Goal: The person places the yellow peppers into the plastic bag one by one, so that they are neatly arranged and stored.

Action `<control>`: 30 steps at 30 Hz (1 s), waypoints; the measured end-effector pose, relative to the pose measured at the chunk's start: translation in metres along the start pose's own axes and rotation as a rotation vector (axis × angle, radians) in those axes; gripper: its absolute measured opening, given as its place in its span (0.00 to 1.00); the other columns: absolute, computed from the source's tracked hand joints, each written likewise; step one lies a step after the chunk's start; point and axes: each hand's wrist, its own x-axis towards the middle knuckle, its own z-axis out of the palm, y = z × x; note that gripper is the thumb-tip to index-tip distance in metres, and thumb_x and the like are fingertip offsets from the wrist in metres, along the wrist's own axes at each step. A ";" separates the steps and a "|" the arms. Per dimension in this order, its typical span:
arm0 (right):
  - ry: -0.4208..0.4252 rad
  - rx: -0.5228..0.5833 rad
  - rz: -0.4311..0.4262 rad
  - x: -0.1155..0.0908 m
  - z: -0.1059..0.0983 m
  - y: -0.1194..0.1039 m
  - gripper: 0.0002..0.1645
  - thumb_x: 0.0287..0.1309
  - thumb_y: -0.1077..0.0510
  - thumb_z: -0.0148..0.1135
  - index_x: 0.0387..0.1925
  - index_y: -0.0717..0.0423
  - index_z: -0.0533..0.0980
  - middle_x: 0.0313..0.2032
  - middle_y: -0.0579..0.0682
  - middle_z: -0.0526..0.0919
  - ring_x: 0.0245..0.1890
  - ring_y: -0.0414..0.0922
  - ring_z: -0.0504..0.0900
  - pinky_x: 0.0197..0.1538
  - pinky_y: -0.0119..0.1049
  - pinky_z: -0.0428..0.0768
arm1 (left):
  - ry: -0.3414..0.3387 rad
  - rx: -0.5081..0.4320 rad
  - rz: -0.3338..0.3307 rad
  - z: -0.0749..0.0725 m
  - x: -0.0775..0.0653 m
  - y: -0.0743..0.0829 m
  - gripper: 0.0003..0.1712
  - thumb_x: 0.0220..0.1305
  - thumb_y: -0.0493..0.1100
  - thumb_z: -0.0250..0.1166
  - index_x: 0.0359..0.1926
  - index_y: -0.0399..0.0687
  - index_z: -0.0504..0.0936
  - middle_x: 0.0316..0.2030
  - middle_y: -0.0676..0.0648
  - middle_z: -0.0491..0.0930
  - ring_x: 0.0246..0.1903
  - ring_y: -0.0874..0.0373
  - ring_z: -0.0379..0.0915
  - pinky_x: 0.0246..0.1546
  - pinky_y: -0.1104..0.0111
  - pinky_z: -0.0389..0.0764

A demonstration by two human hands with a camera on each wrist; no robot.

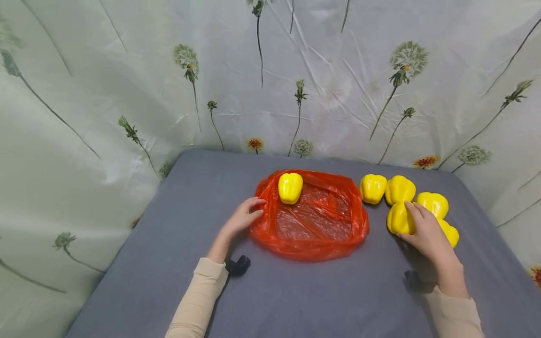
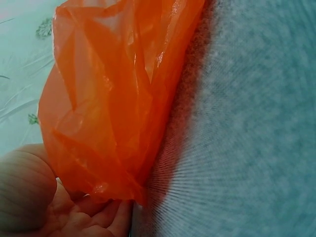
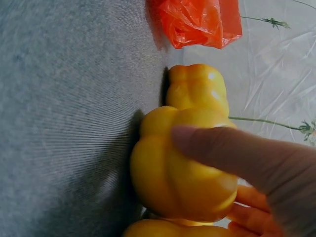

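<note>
A red plastic bag [image 1: 310,249] lies spread on the grey table with its mouth rolled open. One yellow bell pepper [image 1: 290,188] sits inside it, at the back left. My left hand [image 1: 243,217] touches the bag's left side, thumb and fingers loosely apart; in the left wrist view the orange-red film [image 2: 108,103] overlaps the fingers. My right hand [image 1: 428,234] grips another yellow bell pepper [image 1: 399,218], thumb across its near side and fingers behind it. That held pepper [image 3: 163,177] is close over the table in the right wrist view.
More yellow bell peppers [image 1: 374,189] stand in a cluster right of the bag, close around the right hand; one pepper [image 1: 449,233] is partly hidden behind it. A patterned curtain [image 1: 325,94] hangs behind the table [image 1: 321,300]. Dark straps or mounts [image 1: 239,266] show at both wrists.
</note>
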 end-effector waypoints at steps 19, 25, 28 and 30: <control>0.102 0.052 -0.076 0.003 -0.001 -0.013 0.52 0.39 0.62 0.73 0.64 0.72 0.57 0.54 0.76 0.63 0.51 0.69 0.63 0.50 0.66 0.65 | 0.021 0.024 0.008 -0.001 -0.002 0.002 0.22 0.64 0.38 0.56 0.59 0.38 0.73 0.65 0.34 0.64 0.67 0.39 0.57 0.67 0.47 0.60; 0.125 0.070 -0.080 0.003 0.000 -0.017 0.52 0.39 0.62 0.73 0.65 0.70 0.57 0.55 0.75 0.63 0.52 0.69 0.63 0.50 0.67 0.65 | 0.016 0.016 -0.002 -0.001 -0.001 0.003 0.23 0.64 0.39 0.56 0.59 0.39 0.72 0.65 0.35 0.64 0.67 0.40 0.57 0.67 0.47 0.61; 0.138 0.074 -0.087 0.003 0.001 -0.020 0.52 0.40 0.62 0.73 0.66 0.70 0.57 0.55 0.74 0.63 0.52 0.68 0.64 0.50 0.66 0.66 | 0.017 0.025 -0.001 0.000 -0.001 0.002 0.23 0.64 0.39 0.56 0.59 0.39 0.73 0.65 0.36 0.65 0.67 0.40 0.58 0.66 0.47 0.61; 0.140 0.074 -0.088 0.003 0.001 -0.022 0.52 0.40 0.61 0.73 0.66 0.69 0.57 0.56 0.73 0.63 0.51 0.67 0.64 0.49 0.66 0.67 | 0.012 0.029 -0.004 0.001 -0.001 0.001 0.23 0.64 0.39 0.56 0.60 0.39 0.73 0.65 0.36 0.65 0.67 0.40 0.58 0.66 0.47 0.62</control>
